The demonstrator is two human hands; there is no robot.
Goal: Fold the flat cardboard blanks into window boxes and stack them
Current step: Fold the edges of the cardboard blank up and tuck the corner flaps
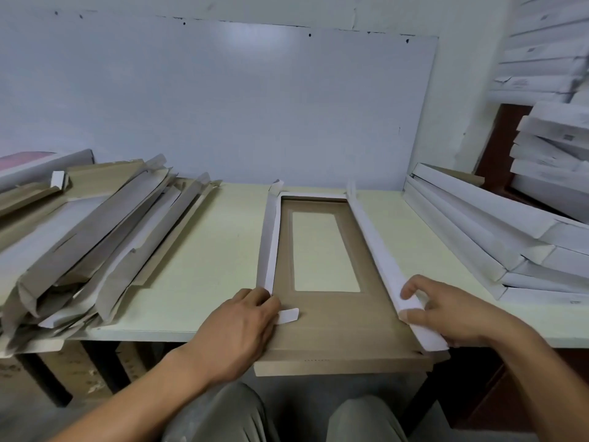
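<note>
Blank (331, 327) mid-table (204, 250), half-formed: both long walls raised, near end unfolded. My left hand (242, 327) presses flat on left wall base; right hand (452, 309) pinches right wall (379, 250). Finished boxes (497, 237) stacked right of blank, flat blanks (95, 231) waiting left.

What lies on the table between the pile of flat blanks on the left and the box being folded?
Head view: only bare table separates the pile of flat blanks from the box being folded.
</note>
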